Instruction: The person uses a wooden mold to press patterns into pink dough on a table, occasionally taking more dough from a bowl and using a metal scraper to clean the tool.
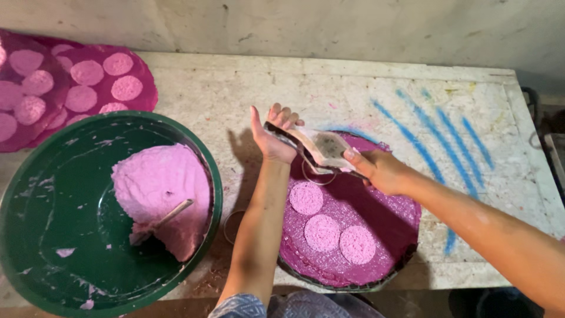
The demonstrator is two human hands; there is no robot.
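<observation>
Stained white counter (365,88) is carrying a green basin (53,235) of pink paste (159,182) at its left front and a magenta tray (376,224) with three discs (321,229) at its front edge. Above the tray's far rim, the left hand (272,138) and right hand (376,171) are both gripping a scoop (323,147), seemingly scraping paste out; the next disc likely needs bare tray beside the three.

Bare forearms; blue-grey patterned garment (247,307) at the bottom edge.
</observation>
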